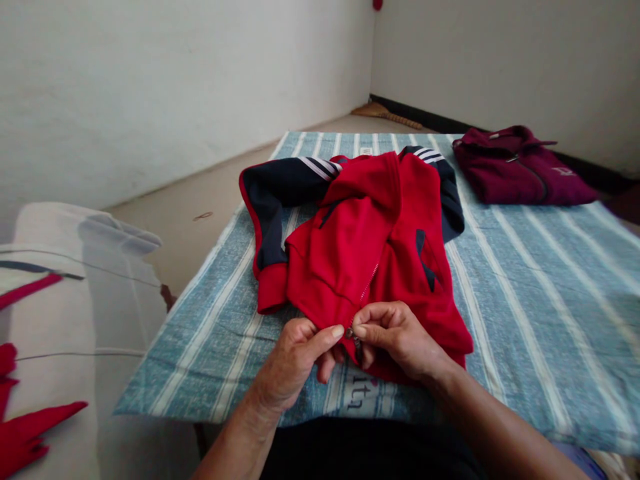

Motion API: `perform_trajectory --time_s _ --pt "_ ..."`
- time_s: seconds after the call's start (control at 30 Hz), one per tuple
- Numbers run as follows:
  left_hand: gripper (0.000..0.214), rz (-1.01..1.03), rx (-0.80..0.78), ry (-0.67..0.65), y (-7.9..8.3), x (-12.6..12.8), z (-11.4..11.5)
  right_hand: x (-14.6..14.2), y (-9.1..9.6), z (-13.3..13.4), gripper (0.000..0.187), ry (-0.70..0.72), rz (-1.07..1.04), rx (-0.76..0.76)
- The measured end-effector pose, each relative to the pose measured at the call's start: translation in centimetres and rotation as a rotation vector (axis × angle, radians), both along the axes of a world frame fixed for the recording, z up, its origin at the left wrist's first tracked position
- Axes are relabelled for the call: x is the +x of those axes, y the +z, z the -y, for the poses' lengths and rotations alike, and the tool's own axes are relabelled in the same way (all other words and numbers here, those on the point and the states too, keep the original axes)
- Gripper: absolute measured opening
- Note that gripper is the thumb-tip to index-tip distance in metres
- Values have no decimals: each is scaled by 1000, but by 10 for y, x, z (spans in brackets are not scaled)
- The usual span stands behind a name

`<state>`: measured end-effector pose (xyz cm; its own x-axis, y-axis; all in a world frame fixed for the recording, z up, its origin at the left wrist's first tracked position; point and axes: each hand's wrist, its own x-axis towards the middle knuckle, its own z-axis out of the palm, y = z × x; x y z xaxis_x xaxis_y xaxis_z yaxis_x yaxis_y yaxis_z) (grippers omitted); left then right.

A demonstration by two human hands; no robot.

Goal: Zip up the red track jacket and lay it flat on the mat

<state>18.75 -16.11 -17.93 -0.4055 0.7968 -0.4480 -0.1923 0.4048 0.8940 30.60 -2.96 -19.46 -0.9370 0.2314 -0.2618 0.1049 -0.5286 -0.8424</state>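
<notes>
A red jacket [345,253] with navy sleeves and white stripes lies spread on a table, its lower hem toward me. The zipper [369,283] runs down its front to my fingers. My left hand [297,357] grips the jacket's bottom edge beside the zipper's lower end, thumb on top. Opposite it, my right hand [395,333] pinches the small metal zipper pull [350,332] between thumb and finger. The two thumbs nearly meet there. Whether the zipper's halves are joined at that spot is hidden by my fingers.
A folded maroon garment [525,170] rests at the table's back right. Blue striped cloth [540,300] covers the table. On the left stands something draped in white [55,300], with red pieces [35,427] on it. A brown broom [385,115] lies on the floor by the far corner.
</notes>
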Motion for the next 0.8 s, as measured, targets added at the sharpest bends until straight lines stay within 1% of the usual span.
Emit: perform_trajectory --time_s 0.17,0.33,0.47,0.6,0.8 --pt "51 -46 -10 53 1 11 -4 -1 -2 2 33 -16 2 3" --pt "45 -96 -56 139 2 17 -2 -1 -2 7 34 -58 1 35" --pt "44 -118 -92 106 2 14 3 -3 -4 12 35 -84 17 47" --pt "44 -111 -81 73 2 12 5 -4 -5 12 34 -101 7 60" --pt "38 -105 -24 154 0 16 5 -4 -5 11 31 -77 6 83"
